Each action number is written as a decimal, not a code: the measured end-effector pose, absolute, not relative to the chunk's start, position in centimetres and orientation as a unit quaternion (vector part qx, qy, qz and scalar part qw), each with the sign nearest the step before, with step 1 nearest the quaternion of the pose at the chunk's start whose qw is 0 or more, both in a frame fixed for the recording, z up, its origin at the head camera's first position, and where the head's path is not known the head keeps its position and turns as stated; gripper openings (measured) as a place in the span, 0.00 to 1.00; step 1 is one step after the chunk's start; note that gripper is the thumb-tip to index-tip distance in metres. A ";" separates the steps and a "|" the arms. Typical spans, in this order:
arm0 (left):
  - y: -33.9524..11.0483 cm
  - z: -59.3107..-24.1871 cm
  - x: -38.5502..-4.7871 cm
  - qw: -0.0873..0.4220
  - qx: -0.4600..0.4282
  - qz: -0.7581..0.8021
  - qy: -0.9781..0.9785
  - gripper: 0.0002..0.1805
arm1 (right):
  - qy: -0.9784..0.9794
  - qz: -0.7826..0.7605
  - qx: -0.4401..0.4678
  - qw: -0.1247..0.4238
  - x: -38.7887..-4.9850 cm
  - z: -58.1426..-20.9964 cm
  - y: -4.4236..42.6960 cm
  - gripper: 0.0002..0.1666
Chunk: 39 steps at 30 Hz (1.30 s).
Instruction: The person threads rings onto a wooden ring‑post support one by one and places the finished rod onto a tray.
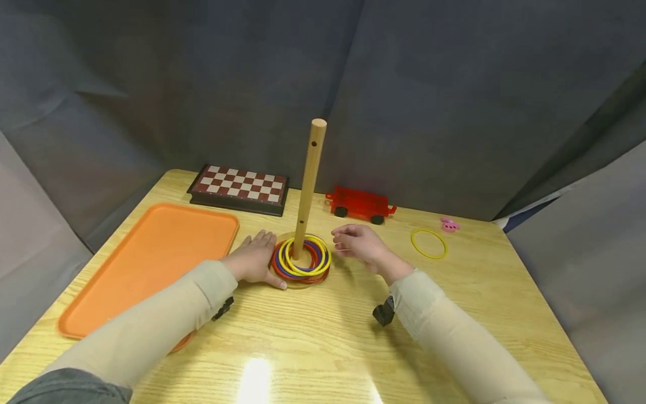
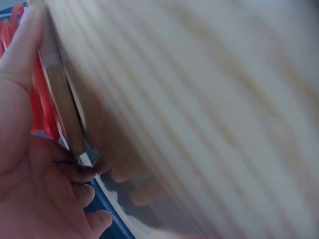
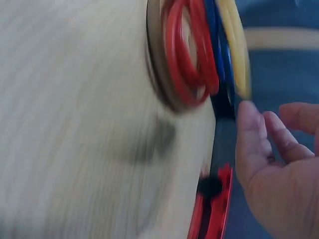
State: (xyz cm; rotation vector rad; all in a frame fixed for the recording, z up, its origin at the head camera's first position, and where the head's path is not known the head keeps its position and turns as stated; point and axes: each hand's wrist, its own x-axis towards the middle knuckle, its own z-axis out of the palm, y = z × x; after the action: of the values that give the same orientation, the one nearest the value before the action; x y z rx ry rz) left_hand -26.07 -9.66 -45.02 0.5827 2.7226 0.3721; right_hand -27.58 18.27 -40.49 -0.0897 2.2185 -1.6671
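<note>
A tall wooden post (image 1: pixel 310 174) rises from a round wooden base (image 1: pixel 300 287) on the table. Stacked around its foot are several rings (image 1: pixel 284 264) in red, blue and yellow, with yellow on top. My left hand (image 1: pixel 254 262) rests against the left side of the base, fingers extended and thumb along its front edge. In the left wrist view the thumb (image 2: pixel 22 50) lies by the base's rim. To the right of the stack hovers my right hand (image 1: pixel 360 245), its fingers loosely bent and holding nothing. The right wrist view shows its fingertips (image 3: pixel 247 112) close to the yellow rings (image 3: pixel 238 55).
An orange tray (image 1: pixel 151 252) lies at the left, partly under the left sleeve. Behind stand a chessboard box (image 1: pixel 239 188) and a red toy wagon (image 1: pixel 359 203). One yellow ring (image 1: pixel 415 242) and a small pink toy (image 1: pixel 450 225) lie at the right.
</note>
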 end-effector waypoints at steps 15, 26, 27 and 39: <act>-10.0 -45.0 -25.7 0.169 0.199 0.137 0.956 0.72 | 0.806 -0.582 0.106 -0.009 -31.6 -41.1 36.7 0.27; -9.6 -45.5 -25.2 0.173 0.200 0.144 0.954 0.71 | 0.778 -0.601 0.182 -0.023 -31.0 -44.2 42.4 0.33; -9.6 -45.4 -25.3 0.172 0.200 0.144 0.954 0.71 | 0.782 -0.593 0.189 -0.021 -31.0 -44.7 42.7 0.34; -9.6 -45.4 -26.1 0.157 0.205 0.139 0.956 0.72 | 0.937 -0.299 0.182 -0.015 -31.0 -46.5 41.5 0.20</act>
State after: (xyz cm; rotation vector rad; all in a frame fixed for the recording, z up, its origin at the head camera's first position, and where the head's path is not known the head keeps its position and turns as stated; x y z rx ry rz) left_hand -26.15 -9.57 -45.42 0.5880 2.7361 0.3989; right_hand -30.96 41.52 -46.47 0.5779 2.9719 -0.9471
